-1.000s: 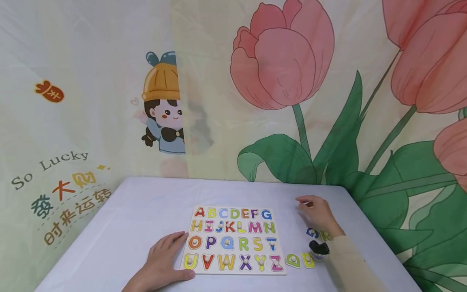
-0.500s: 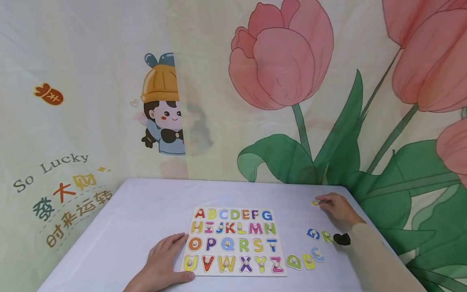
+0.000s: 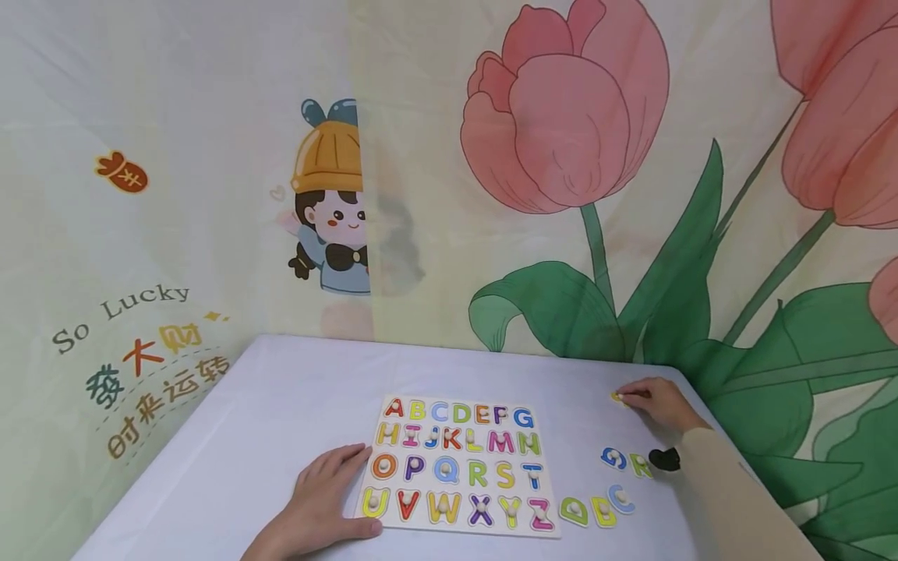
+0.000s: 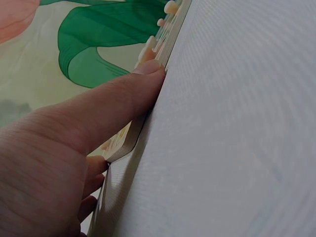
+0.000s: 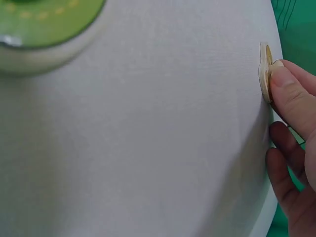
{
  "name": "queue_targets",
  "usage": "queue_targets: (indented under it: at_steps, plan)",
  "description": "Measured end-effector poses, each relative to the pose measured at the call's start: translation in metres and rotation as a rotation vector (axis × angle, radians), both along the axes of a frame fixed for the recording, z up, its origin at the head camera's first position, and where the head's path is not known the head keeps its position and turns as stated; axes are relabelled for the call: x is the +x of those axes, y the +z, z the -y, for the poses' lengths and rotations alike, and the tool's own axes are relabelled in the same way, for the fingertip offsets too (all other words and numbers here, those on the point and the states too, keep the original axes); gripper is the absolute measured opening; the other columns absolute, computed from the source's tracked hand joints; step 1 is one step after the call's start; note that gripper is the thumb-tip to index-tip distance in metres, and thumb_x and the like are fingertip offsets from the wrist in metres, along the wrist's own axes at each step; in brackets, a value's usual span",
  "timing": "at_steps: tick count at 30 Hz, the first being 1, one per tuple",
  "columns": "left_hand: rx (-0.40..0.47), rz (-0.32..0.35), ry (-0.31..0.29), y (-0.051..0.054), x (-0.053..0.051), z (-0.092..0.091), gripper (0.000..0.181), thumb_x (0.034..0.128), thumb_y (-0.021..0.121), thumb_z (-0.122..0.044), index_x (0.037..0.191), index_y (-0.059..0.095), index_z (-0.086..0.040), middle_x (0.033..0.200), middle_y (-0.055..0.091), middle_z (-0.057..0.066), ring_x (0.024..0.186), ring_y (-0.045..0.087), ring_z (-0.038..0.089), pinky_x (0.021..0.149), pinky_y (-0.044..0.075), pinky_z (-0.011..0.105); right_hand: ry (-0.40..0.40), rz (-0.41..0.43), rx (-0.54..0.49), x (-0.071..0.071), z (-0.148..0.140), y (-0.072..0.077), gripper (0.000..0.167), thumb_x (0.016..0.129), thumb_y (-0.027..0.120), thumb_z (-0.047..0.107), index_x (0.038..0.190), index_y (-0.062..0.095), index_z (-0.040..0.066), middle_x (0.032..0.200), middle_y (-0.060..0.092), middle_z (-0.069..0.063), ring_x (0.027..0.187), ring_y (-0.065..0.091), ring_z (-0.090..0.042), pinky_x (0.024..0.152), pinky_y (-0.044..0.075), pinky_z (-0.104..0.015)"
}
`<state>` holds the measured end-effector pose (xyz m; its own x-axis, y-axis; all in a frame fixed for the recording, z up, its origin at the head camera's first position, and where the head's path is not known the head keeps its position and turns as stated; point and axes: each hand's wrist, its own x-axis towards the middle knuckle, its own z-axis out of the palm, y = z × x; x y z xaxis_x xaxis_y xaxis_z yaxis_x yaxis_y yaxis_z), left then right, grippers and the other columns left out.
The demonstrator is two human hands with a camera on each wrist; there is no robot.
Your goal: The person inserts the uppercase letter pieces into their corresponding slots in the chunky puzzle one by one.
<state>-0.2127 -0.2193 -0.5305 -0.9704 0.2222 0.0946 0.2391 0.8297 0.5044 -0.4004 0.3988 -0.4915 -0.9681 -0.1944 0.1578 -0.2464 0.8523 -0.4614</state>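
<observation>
My left hand (image 3: 312,495) lies at the near left corner of a white alphabet puzzle board (image 3: 554,531), fingers along its left side. Its straight thumb (image 4: 106,106) touches the board's front edge in the left wrist view. At the back right of the table, my right hand (image 3: 658,399) pinches a small yellow wooden puzzle piece (image 3: 617,398). In the right wrist view that piece (image 5: 265,74) is tilted on edge, thumb and finger on its knob; its letter is not readable. Many letters on the board carry knobs; B, C, D, G, R and S show none.
Right of the board lie loose letter pieces: a blue G (image 3: 613,458), a green R (image 3: 641,466), a green D (image 3: 574,512), a yellow B (image 3: 604,513) and a light blue C (image 3: 620,499). A printed curtain (image 3: 435,195) hangs behind the white table (image 3: 210,467).
My right hand has moved right to the yellow piece, which lay at its fingertips half a second ago, and now pinches it. The left hand stays at the board. The head view has shifted slightly.
</observation>
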Motion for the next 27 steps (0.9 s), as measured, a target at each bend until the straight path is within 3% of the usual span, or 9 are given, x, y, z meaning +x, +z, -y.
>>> queue_targets:
  at_steps: [8,12,20,27]
  plan:
    - [-0.012,0.019,0.009,0.001,0.001,-0.003,0.121,0.0651,0.084,-0.080,0.160,0.048,-0.014,0.164,0.041,0.005,0.151,0.034,0.035,0.120,0.026,0.068,-0.005,-0.096,0.000,0.011,0.007,0.003,0.015,0.096,0.078,0.010,0.109,0.082,0.004,0.106,0.076,-0.011,0.094,0.066,-0.024,0.079,0.057,-0.032]
    - [-0.030,0.012,0.015,0.001,0.001,-0.001,0.121,0.0647,0.084,-0.080,0.160,0.048,-0.014,0.164,0.042,0.005,0.150,0.035,0.035,0.120,0.027,0.068,-0.033,-0.083,-0.022,0.019,0.023,0.005,0.017,0.098,0.078,0.015,0.111,0.082,0.005,0.109,0.077,-0.012,0.094,0.068,-0.024,0.080,0.059,-0.032]
    - [-0.048,0.004,0.007,0.001,-0.002,0.000,0.122,0.0645,0.084,-0.080,0.160,0.049,-0.013,0.164,0.042,0.007,0.150,0.036,0.037,0.119,0.028,0.070,-0.108,-0.008,-0.079,0.054,0.067,0.010,0.016,0.098,0.078,0.017,0.111,0.082,0.007,0.110,0.077,-0.010,0.098,0.068,-0.027,0.088,0.061,-0.046]
    - [-0.059,-0.014,-0.002,0.001,-0.002,0.000,0.122,0.0648,0.083,-0.081,0.160,0.049,-0.012,0.164,0.043,0.007,0.149,0.036,0.037,0.118,0.029,0.070,-0.179,-0.023,-0.133,0.084,0.101,0.005,0.014,0.096,0.080,0.015,0.110,0.083,0.010,0.106,0.077,-0.004,0.092,0.065,-0.020,0.079,0.058,-0.033]
